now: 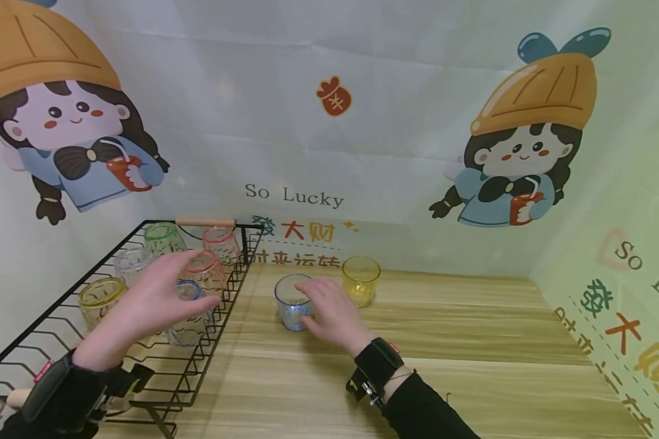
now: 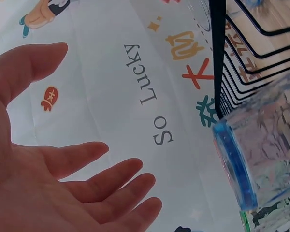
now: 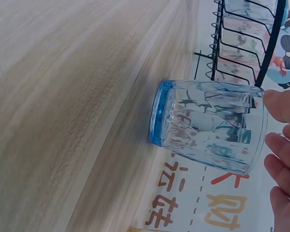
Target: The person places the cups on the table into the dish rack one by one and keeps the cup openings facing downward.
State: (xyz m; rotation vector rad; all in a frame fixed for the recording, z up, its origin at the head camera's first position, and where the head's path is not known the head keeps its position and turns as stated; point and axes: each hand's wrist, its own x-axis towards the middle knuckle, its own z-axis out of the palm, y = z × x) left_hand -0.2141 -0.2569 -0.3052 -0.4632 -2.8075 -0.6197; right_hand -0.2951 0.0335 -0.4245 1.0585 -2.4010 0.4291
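Note:
A clear glass with a blue base stands upright on the wooden table, right of the rack. My right hand is at its right side, fingers and thumb loosely spread by the rim. In the right wrist view the thumb meets or nearly meets the rim of the glass; contact is unclear. My left hand hovers over the rack, fingers apart and holding nothing. Below it, a blue-based glass sits upside down in the rack, partly hidden by that hand. The left wrist view shows this glass beside the spread fingers.
The black wire rack also holds upturned glasses: yellow, green, a clear one and two pink ones, including one at the back. A yellow glass stands behind my right hand. Printed cloth closes off the back.

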